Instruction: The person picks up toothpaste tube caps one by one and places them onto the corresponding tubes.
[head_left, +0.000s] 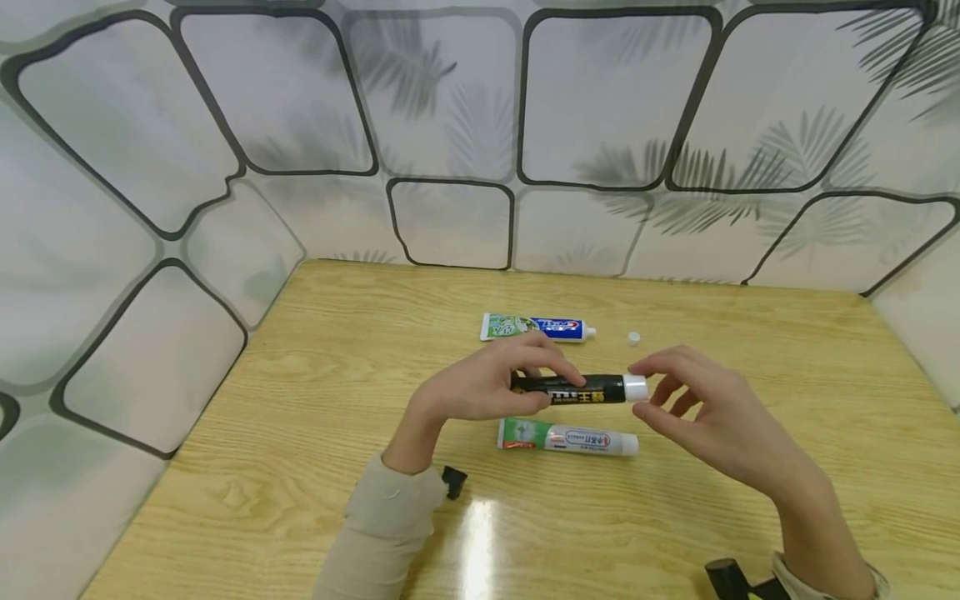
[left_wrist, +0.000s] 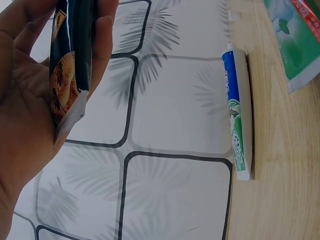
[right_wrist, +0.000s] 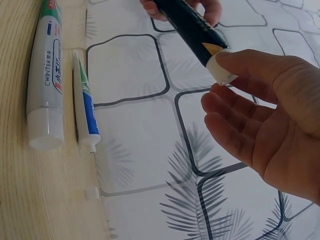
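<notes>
A black toothpaste tube [head_left: 603, 389] with gold lettering and a white cap [head_left: 636, 387] is held level above the table. My left hand [head_left: 498, 379] grips its body from the crimped end, fingers over the top and thumb along the near side. At the other end, my right hand [head_left: 701, 408] has thumb and index fingertip on either side of the cap; in the right wrist view the thumb [right_wrist: 235, 59] overlaps it. Nearer me lies a green-and-white toothpaste tube [head_left: 570, 437], capped. Behind my hands a blue-and-green toothpaste tube [head_left: 536, 327] lies with its nozzle bare.
A small white cap [head_left: 633, 338] sits to the right of the blue-and-green tube's nozzle. The wooden table [head_left: 300, 400] meets a patterned backdrop [head_left: 450, 221] at the back and left. Black straps show at both wrists.
</notes>
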